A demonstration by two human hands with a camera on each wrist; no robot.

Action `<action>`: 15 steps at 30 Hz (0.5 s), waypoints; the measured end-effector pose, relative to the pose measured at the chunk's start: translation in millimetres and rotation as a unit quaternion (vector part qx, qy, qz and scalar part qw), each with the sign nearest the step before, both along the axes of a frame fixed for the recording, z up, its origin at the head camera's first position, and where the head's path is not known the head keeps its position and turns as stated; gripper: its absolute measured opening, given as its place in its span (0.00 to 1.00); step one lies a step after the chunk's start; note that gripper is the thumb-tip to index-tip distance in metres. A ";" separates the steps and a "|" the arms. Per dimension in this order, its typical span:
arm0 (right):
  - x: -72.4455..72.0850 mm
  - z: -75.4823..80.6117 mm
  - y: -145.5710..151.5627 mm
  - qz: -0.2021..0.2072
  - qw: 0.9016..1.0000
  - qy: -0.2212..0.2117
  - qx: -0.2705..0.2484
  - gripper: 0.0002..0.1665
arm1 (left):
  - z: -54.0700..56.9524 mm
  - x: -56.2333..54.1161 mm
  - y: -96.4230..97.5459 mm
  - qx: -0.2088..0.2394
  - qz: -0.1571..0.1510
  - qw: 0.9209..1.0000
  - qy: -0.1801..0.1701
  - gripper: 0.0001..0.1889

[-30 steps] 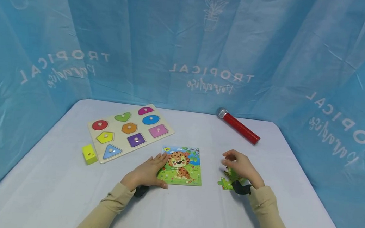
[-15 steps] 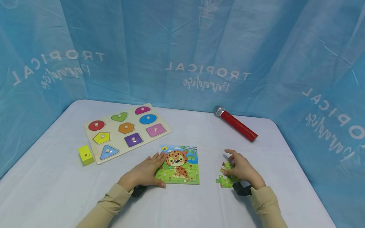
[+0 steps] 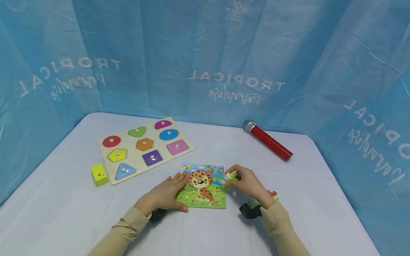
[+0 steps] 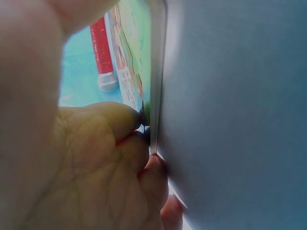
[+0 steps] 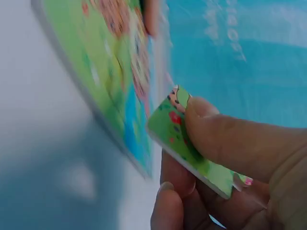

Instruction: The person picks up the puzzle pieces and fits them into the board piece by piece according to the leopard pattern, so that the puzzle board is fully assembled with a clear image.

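A square leopard jigsaw puzzle lies mid-table, mostly covered with green and blue picture. Along its left side rests my left hand, fingers extended over the edge and thumb spread toward the near corner. My right hand is beside the puzzle's upper right side and pinches a green jigsaw piece between thumb and fingers. In the right wrist view this jigsaw piece shows a red flower and a bit of spotted leopard, held tilted close to the puzzle. More loose pieces lie partly hidden under the right wrist.
At the back left lies a wooden shape board with knobbed colored shapes. Beside its near corner stands a small yellow block. A red toy microphone lies at the back right. Blue printed cloth surrounds the white table.
My right hand has left the loose pieces on the right and moved left to the puzzle's edge, now pinching a jigsaw piece. The left hand stays on the puzzle.
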State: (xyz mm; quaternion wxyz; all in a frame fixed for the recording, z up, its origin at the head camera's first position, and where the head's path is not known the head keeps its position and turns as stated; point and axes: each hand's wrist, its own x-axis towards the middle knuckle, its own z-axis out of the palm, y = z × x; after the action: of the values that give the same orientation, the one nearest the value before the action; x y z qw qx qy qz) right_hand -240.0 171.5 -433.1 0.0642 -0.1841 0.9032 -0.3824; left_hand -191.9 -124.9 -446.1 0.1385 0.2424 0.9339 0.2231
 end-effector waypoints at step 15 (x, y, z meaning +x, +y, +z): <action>12.9 -14.8 -31.6 0.073 0.997 -0.024 0.016 0.19 | -1.8 0.0 1.8 -0.005 0.008 1.000 -0.003 0.57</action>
State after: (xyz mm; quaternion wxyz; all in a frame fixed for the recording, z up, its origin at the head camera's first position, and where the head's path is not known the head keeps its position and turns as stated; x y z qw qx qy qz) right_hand -227.1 139.9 -447.9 0.1170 -0.2393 0.8913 -0.3668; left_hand -191.8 -123.2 -447.9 0.1409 0.2336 0.9365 0.2202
